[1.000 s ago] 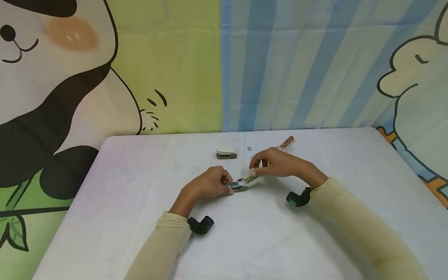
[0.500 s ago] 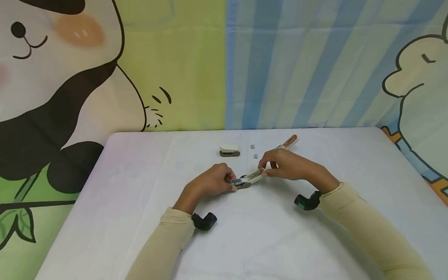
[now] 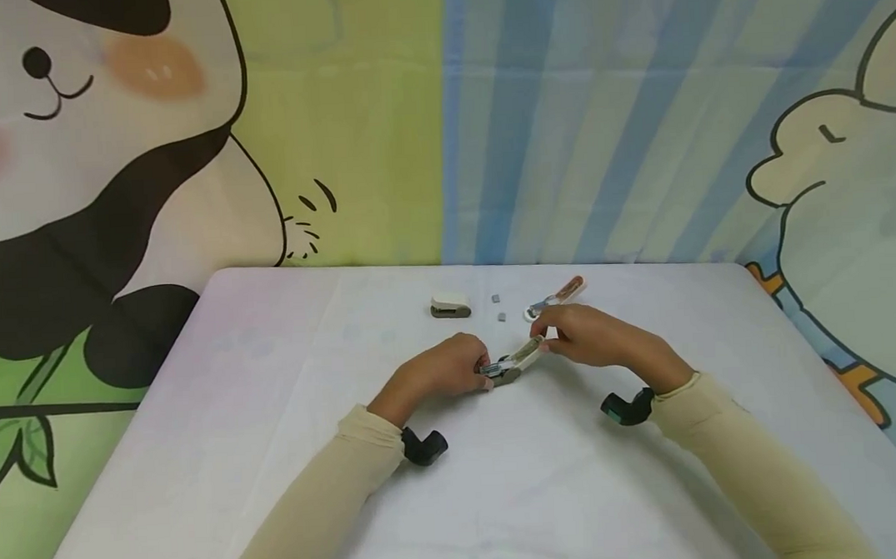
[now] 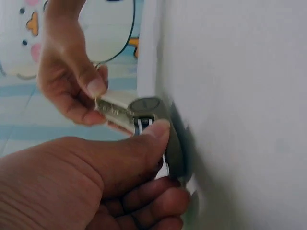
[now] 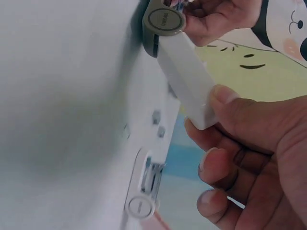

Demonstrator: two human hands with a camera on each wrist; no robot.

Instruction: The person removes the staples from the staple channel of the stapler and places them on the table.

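Note:
A white and olive-grey stapler (image 3: 528, 354) is swung open between the two hands, just over the table. My left hand (image 3: 446, 368) grips its base, with the thumb pressed on the staple channel near the round hinge cap (image 4: 145, 104). At the other end, my right hand (image 3: 596, 335) pinches the tip of the raised white top arm (image 5: 184, 72) between thumb and index finger. The other right fingers are loosely curled below it in the right wrist view. Whether staples lie in the channel cannot be made out under the left thumb.
A closed white and grey stapler (image 3: 450, 305) stands farther back. Two small grey blocks, one of them a far block (image 3: 496, 298) and one a nearer block (image 3: 502, 316), lie beside it. An opened stapler with an orange-pink arm (image 3: 568, 288) lies behind my right hand.
The right fingers have shifted from above the stapler's middle to the end of its top arm, which is tilted up more. A second grey block and more of the orange-pink stapler now show.

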